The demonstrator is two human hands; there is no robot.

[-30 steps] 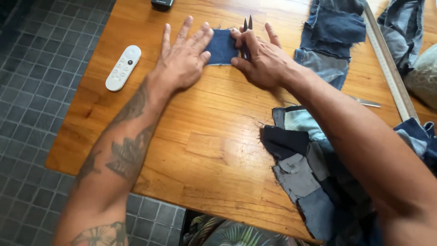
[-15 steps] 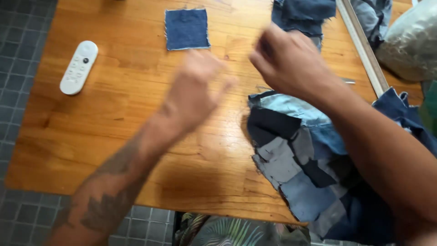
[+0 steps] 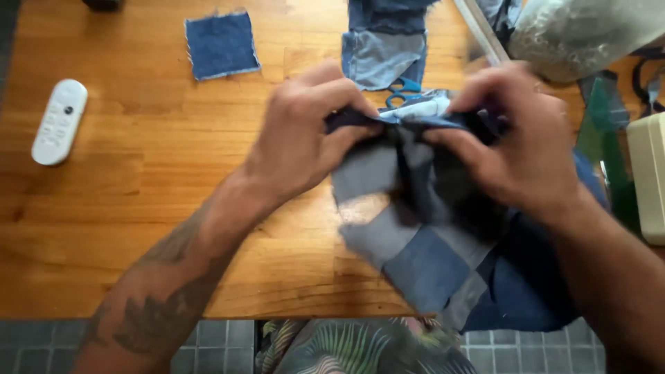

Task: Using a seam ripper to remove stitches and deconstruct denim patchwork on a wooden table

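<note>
My left hand (image 3: 305, 131) and my right hand (image 3: 516, 138) both pinch the top edge of a patchwork denim piece (image 3: 422, 242), lifting it above the wooden table (image 3: 138, 208). The patchwork is made of grey, light blue and dark blue squares and hangs down over the table's near edge. A single dark blue denim square (image 3: 220, 43) lies flat at the far left, apart from both hands. Blue-handled scissors (image 3: 403, 88) peek out just behind the lifted fabric.
A white remote control (image 3: 59, 121) lies at the left. More denim pieces (image 3: 384, 41) lie at the far centre, beside a long ruler (image 3: 481, 31). A pale bundle (image 3: 582, 31) sits at the far right, a cream box (image 3: 648, 173) at the right edge. Grey tiled floor lies below.
Both hands left the small denim square, moved to the right and took hold of the patchwork piece, raising its top edge. The view shifted toward the right side of the table.
</note>
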